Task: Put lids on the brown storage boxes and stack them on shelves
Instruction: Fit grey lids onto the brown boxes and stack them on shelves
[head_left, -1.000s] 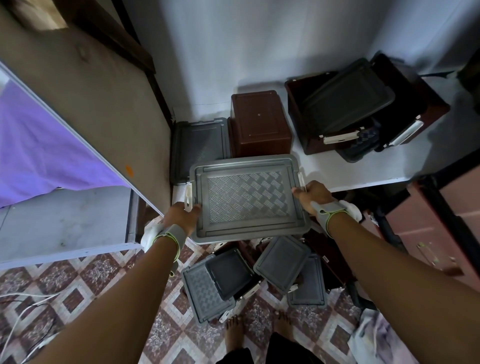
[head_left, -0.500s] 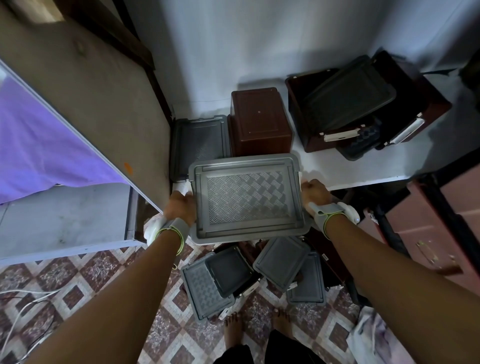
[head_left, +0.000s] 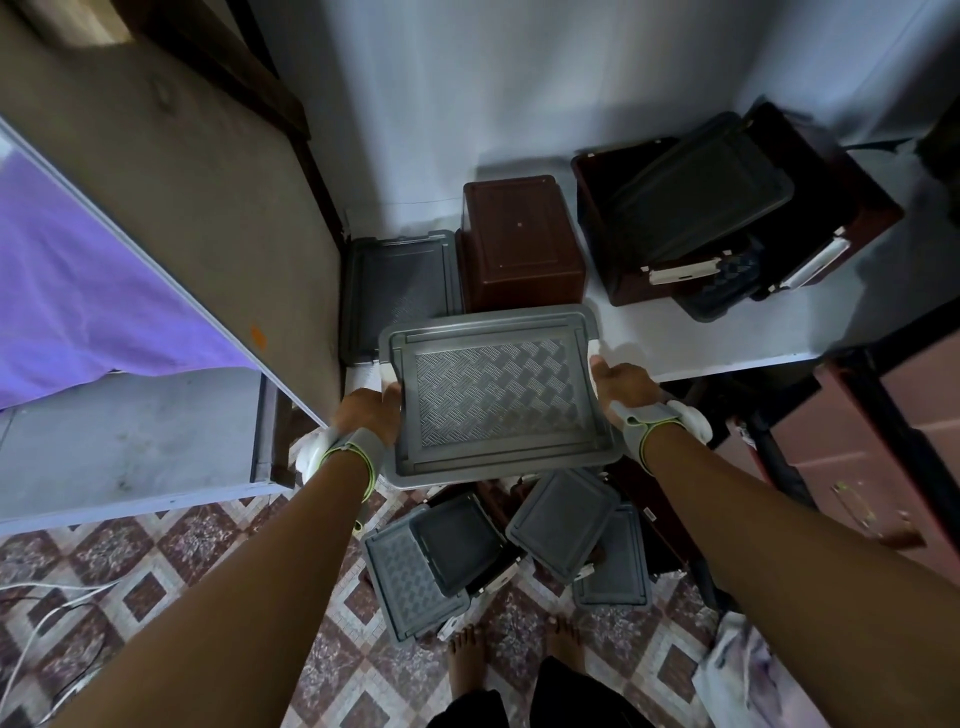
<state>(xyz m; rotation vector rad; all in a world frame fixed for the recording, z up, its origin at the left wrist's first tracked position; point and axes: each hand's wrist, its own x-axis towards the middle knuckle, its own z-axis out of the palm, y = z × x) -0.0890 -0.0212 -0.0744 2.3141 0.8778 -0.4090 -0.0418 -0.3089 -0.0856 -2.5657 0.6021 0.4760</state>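
Observation:
I hold a storage box with a grey patterned lid level in front of me, its far edge over the white shelf. My left hand grips its left side and my right hand grips its right side. The box body under the lid is hidden. On the shelf behind it lie a lidded box with a dark grey lid, an upturned brown box and open brown boxes with a dark lid leaning in them.
Below on the tiled floor lie several grey lids and dark boxes near my bare feet. A bed with a purple sheet and its brown panel stand at left. A reddish cabinet is at right. White cables lie bottom left.
The lidded box has moved a little forward and up toward the shelf, with both hands staying on its sides.

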